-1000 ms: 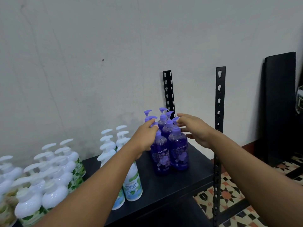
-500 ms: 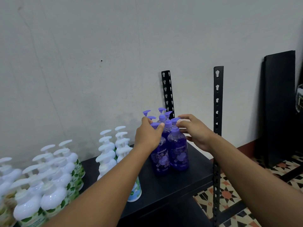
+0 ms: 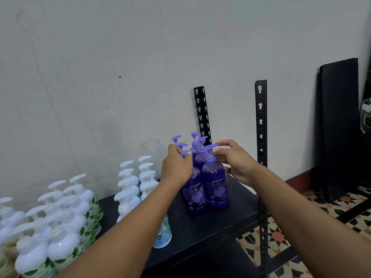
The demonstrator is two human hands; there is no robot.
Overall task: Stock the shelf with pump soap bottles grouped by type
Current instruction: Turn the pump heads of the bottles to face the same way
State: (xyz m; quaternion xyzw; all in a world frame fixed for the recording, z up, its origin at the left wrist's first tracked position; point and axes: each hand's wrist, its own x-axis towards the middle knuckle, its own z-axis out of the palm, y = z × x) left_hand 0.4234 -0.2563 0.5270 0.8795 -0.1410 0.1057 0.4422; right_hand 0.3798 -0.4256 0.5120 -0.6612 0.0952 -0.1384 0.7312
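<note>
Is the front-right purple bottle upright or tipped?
Upright: the front-right purple bottle stands on its base on the black shelf, pump on top. The right hand pinches its pump head.

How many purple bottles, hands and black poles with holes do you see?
Purple bottles: 6
Hands: 2 (left hand, right hand)
Black poles: 2
Total: 10
</note>
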